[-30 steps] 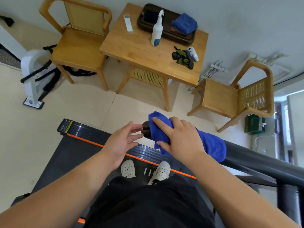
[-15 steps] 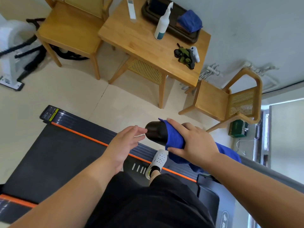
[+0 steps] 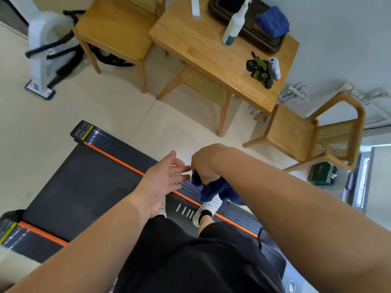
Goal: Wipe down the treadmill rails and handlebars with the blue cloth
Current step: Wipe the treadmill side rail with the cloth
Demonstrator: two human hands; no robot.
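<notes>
We stand on the treadmill belt (image 3: 84, 182). Its far edge is the ribbed side rail (image 3: 118, 150) with an orange stripe, and beyond that rail bare floor (image 3: 105, 111) lies open up to the furniture. Our right hand (image 3: 204, 166) is curled tight round the blue cloth (image 3: 218, 189), which hangs bunched below the fist, over the rail and just above our right shoe (image 3: 209, 205). Our left hand (image 3: 163, 182) is spread wide and holds nothing, its fingertips just beside the right fist. Farther off stands a wooden table (image 3: 207, 51) bearing a spray bottle (image 3: 231, 28) and a dark tray (image 3: 275, 46). One chair (image 3: 114, 32) stands at far left, another chair (image 3: 296, 136) at right, and a white machine (image 3: 42, 49) farthest left.
</notes>
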